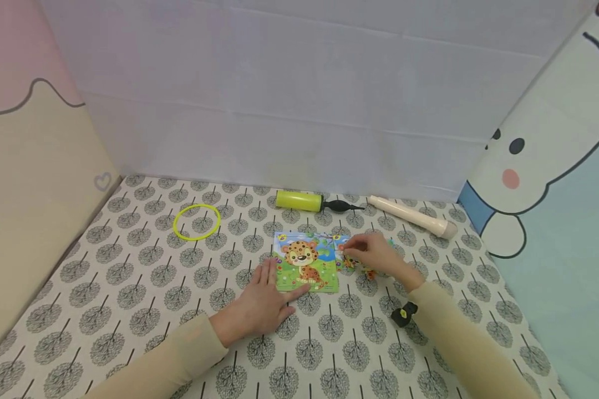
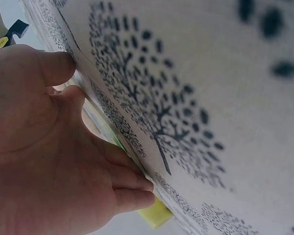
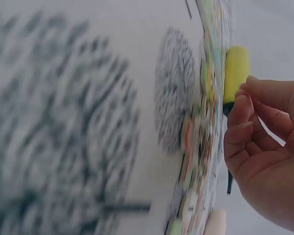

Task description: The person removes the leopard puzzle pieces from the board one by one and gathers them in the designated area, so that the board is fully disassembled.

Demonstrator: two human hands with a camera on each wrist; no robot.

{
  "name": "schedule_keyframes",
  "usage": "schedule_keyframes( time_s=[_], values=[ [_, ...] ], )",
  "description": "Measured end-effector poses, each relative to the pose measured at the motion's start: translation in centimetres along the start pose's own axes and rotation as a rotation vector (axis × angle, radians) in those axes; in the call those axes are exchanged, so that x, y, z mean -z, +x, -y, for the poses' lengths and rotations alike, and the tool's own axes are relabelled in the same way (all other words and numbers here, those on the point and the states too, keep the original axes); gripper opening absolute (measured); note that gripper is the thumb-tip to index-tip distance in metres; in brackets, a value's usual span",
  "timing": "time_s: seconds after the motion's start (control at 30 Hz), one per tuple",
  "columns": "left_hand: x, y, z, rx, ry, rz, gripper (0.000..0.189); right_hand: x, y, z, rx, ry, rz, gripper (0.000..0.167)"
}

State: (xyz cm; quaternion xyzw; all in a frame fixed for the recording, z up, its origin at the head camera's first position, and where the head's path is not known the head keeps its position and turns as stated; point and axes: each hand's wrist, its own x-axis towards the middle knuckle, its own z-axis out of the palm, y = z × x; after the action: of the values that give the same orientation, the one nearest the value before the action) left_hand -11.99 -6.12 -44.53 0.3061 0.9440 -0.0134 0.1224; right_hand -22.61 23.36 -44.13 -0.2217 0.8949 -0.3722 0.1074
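A picture board (image 1: 304,263) with a spotted leopard cub on grass lies on the table in the head view. My left hand (image 1: 262,302) rests at its lower left, index finger and thumb spread, fingertips over its edge. The left wrist view shows the palm and the outstretched fingers. My right hand (image 1: 374,255) is just right of the board, over a heap of colourful flat pieces (image 1: 369,272) that it partly hides. In the right wrist view its thumb and index fingertips meet and the other fingers curl in; I cannot tell whether a thin piece is pinched there.
Behind the board lie a yellow-green hand pump (image 1: 299,201) with a black nozzle and a pale microphone-shaped stick (image 1: 414,216). A yellow ring (image 1: 197,239) lies at the left. A tree-patterned cloth (image 1: 145,321) covers the table, with a pale curtain (image 1: 279,100) behind.
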Motion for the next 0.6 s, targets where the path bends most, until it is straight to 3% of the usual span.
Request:
schedule_keyframes(
  time_s=[0.47, 0.6],
  values=[
    [-0.1, 0.1, 0.1, -0.008, 0.019, -0.002, 0.052, -4.4, 4.5, 3.4, 0.079, 0.142, 0.143, 0.022],
    [0.0, 0.1, 0.1, -0.012, 0.019, 0.004, 0.051, -5.4, 5.5, 4.3, 0.067, 0.158, 0.174, 0.02]
  ],
)
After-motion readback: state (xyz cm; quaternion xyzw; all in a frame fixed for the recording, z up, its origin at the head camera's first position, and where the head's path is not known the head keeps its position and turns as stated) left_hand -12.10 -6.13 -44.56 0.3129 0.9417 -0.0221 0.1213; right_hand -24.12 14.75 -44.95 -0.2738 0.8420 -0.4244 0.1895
